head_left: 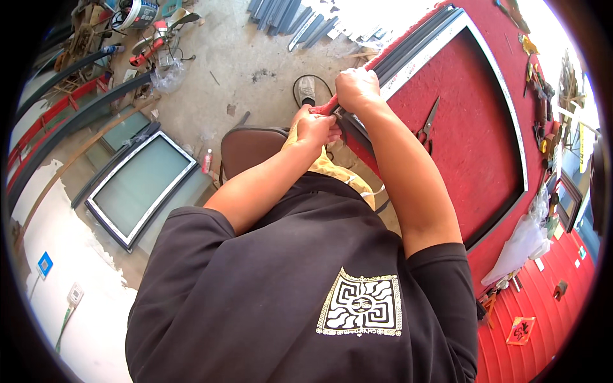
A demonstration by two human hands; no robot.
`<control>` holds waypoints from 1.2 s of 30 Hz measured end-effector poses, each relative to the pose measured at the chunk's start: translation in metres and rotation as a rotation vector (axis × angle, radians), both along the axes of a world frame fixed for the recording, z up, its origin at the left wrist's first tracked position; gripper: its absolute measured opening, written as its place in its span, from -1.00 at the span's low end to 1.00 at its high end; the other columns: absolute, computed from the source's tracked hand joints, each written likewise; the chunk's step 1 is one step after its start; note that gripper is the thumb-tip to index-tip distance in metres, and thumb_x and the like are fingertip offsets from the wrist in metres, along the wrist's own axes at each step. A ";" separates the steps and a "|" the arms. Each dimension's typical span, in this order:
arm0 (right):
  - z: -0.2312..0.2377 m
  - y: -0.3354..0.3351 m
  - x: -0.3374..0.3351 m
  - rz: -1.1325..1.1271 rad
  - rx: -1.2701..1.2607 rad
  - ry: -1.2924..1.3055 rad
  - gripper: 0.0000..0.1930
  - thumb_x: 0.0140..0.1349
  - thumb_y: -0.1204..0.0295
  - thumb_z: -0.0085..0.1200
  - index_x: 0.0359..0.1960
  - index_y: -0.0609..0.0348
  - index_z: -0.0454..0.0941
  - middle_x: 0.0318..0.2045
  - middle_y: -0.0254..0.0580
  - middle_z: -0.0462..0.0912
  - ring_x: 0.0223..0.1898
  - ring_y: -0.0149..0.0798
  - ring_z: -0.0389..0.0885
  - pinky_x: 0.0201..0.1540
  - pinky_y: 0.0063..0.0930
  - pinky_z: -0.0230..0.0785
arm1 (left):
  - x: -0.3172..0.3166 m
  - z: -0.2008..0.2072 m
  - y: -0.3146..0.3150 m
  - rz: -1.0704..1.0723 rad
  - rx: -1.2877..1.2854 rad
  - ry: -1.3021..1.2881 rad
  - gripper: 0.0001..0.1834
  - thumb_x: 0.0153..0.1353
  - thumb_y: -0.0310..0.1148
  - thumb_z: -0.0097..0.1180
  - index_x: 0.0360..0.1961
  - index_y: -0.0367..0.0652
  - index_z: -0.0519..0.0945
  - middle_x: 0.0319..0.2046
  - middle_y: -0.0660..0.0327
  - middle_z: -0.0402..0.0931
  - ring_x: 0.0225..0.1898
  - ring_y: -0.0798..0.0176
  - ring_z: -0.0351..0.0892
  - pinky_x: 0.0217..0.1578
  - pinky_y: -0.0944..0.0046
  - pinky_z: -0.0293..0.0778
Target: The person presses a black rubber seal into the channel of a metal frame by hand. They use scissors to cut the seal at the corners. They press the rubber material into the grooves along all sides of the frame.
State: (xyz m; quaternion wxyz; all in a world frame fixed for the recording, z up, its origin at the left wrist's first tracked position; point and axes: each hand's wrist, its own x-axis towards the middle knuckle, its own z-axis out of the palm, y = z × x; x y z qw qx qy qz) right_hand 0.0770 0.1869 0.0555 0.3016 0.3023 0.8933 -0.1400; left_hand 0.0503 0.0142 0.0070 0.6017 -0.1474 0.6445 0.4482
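A dark window frame (pixel 518 147) with white film along its face lies on a red-covered table (pixel 440 185). Over the frame's near left end, my right hand (pixel 357 89) is closed in a fist; its fingers hide whatever is in them. My left hand (pixel 314 131) is closed just below and to the left, at the table's red corner, with thumb and fingers drawn together. A thin dark piece shows beside its fingertips, too small to name. Inside the frame's opening lies a pair of dark scissors (pixel 429 124), to the right of my right forearm.
A brown stool seat (pixel 250 153) stands left of my legs. Farther left, a glazed window panel (pixel 142 188) leans near a red bottle (pixel 207 161). Dark profile pieces (pixel 287 19) lie on the floor ahead. Hand tools (pixel 543 108) and clear plastic (pixel 523 246) line the table's right side.
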 end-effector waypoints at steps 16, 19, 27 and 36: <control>0.038 -0.139 0.140 -0.798 -0.237 0.605 -0.59 0.39 0.33 0.37 0.19 0.27 0.70 -0.11 0.01 0.87 -0.16 -0.03 0.86 -0.05 -0.21 0.66 | -0.004 -0.010 -0.001 0.022 -0.013 -0.032 -0.77 0.56 -0.36 0.23 0.07 -0.30 0.69 -0.07 0.01 0.81 -0.07 0.05 0.86 -0.01 0.05 0.83; 0.011 -0.155 0.154 -0.896 -0.246 0.497 -0.47 0.37 0.20 0.41 0.27 0.25 0.66 -0.13 -0.02 0.86 -0.08 0.01 0.85 0.00 -0.10 0.65 | -0.010 -0.008 0.001 0.009 -0.028 -0.124 -0.75 0.60 -0.34 0.15 0.10 -0.29 0.69 -0.01 -0.01 0.80 0.02 0.04 0.84 0.07 0.06 0.80; -0.036 -0.158 0.171 -0.931 -0.684 0.604 -0.54 0.39 0.08 0.41 0.08 0.21 0.71 -0.30 -0.11 0.70 -0.24 -0.13 0.70 -0.03 -0.26 0.55 | -0.012 0.004 0.007 -0.025 -0.060 -0.084 -0.78 0.61 -0.38 0.13 0.07 -0.29 0.70 -0.05 0.04 0.81 -0.03 0.06 0.84 0.01 0.07 0.81; -0.014 -0.164 0.191 -1.435 -1.270 0.816 -0.77 0.60 0.25 0.26 -0.09 0.18 0.61 -0.28 -0.33 0.67 -0.20 -0.42 0.64 -0.08 -0.38 0.51 | -0.012 -0.006 0.001 -0.011 -0.023 -0.095 -0.82 0.60 -0.37 0.19 0.07 -0.24 0.67 -0.05 0.08 0.79 -0.05 0.12 0.83 0.03 0.13 0.81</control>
